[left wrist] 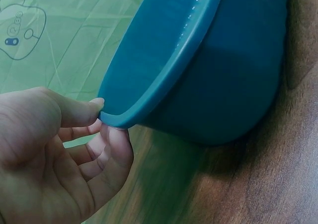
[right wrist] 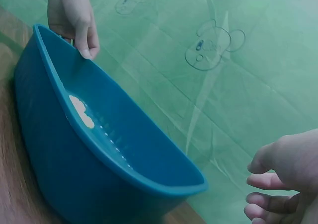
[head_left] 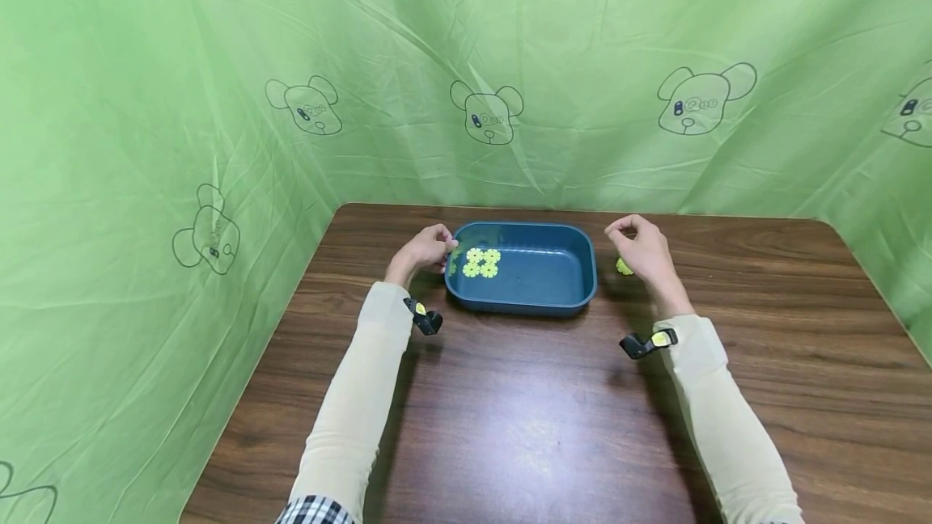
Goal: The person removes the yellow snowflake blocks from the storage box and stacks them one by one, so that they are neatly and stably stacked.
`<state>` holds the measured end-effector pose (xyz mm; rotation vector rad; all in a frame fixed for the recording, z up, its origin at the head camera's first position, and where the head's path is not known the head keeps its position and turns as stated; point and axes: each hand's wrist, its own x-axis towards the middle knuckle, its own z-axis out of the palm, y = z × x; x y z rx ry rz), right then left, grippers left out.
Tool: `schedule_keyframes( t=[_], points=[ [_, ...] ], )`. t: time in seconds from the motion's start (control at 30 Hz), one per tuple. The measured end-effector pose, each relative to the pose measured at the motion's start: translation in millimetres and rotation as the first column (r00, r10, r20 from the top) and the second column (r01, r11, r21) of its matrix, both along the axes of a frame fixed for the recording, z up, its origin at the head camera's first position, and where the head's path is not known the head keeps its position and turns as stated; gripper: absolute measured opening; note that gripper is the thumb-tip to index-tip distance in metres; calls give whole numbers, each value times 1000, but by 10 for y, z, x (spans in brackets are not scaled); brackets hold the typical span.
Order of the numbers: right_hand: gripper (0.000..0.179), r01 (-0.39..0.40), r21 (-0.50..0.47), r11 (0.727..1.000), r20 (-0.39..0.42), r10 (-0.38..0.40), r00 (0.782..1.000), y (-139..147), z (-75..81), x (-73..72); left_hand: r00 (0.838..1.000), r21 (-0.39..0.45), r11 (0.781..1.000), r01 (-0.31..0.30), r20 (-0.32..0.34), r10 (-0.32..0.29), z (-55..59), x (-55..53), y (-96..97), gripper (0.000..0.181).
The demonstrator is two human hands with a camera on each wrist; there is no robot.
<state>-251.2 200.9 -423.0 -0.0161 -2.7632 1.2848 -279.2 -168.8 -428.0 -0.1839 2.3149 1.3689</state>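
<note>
My left hand (head_left: 425,251) pinches the left end of the rim of a blue plastic basin (head_left: 520,309), thumb on top and fingers underneath, as the left wrist view shows up close. Several yellow-green flower-shaped pieces (head_left: 489,271) lie together on the basin's floor, toward its left side. Off the basin's right end, my right hand (head_left: 646,253) hovers with fingers loosely bent. The right wrist view shows a gap between its thumb and fingers, with nothing held. Another yellow-green flower-shaped piece (head_left: 624,266) shows below the right hand, partly hidden by it.
The basin stands near the back of a brown wood-grain table (head_left: 502,427). A green curtain (head_left: 582,152) printed with bear heads hangs behind the table and along the sides. Black camera straps (head_left: 425,317) are on both wrists.
</note>
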Motion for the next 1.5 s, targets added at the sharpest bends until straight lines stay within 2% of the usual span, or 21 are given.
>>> schedule_keyframes(
  t=[0.37, 0.73, 1.07, 1.27, 1.5],
  points=[
    [25, -37, -17, 999, -36, 36, 999, -215, -17, -53, 1000, 6, 1000, -4, -3, 4, 5, 11, 1, 14],
    [21, -103, -34, 994, -52, 101, 994, -485, -8, -10, 1000, -10, 1000, 1, -11, -2, -33, 0, -9, 14],
    [18, -169, -46, 985, -78, 165, 983, -719, -22, -18, 1000, -21, 1000, 7, -13, -8, -15, 7, -9, 14],
    [17, -204, -37, 978, -68, 201, 977, -848, -89, -4, 1000, -5, 1000, 3, -6, -3, -8, 11, -9, 14],
    [18, -238, -28, 971, 0, 238, 971, -1012, -181, 29, 1000, 5, 1000, -3, -6, 3, -15, 1, -13, 14]
  ],
)
